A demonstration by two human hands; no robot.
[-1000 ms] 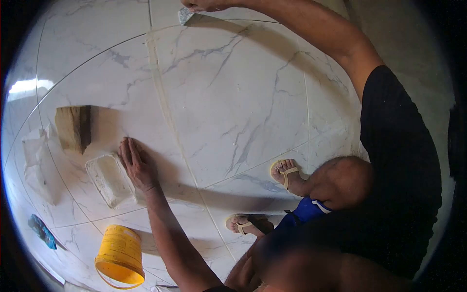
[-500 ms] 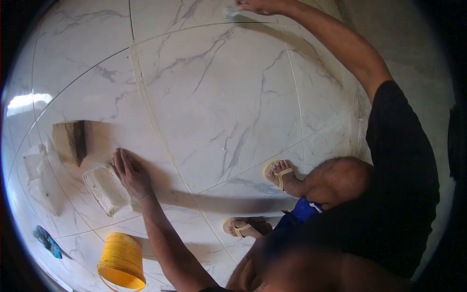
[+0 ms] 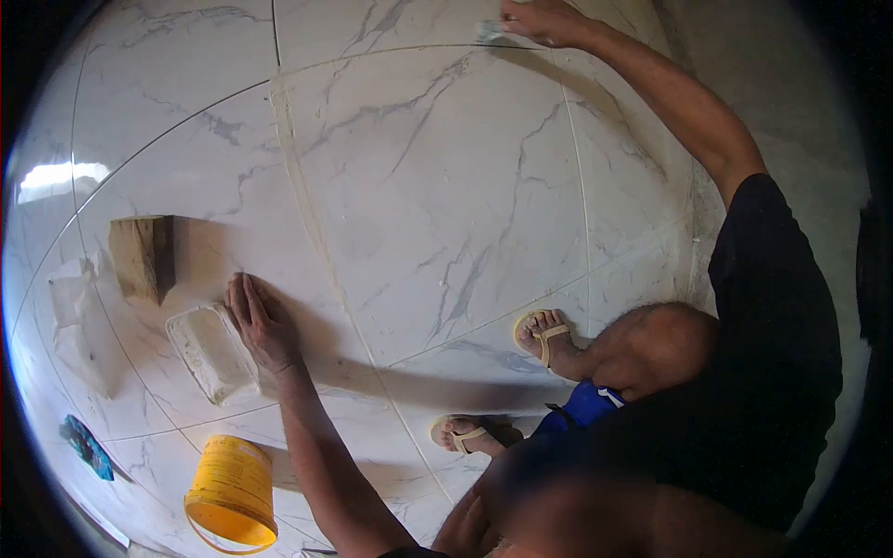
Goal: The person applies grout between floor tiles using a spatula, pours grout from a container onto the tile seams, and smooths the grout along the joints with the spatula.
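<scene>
My right hand (image 3: 547, 22) is closed around a small, pale, flat scraper (image 3: 490, 34) at the top of the view. The scraper touches the floor at a joint between marble-patterned tiles (image 3: 419, 177); its exact shape is blurred. My left hand (image 3: 263, 327) lies flat on the tiles with its fingers stretched out and nothing under them that I can see. Just left of those fingers is a white rectangular tray (image 3: 216, 358), its inside smeared with a pale paste. A light smear of the same colour runs along the joint above my left hand.
A wooden block (image 3: 139, 256) stands beyond the tray, with a crumpled clear plastic bag (image 3: 79, 316) beside it. A yellow bucket (image 3: 230, 484) lies tipped at the lower left, near a crumpled blue-green wrapper (image 3: 86, 448). My sandalled feet (image 3: 544, 337) rest on the tiles.
My right hand and the scraper have moved right along the tile joint. The whole view has shifted slightly. My left hand stays beside the tray.
</scene>
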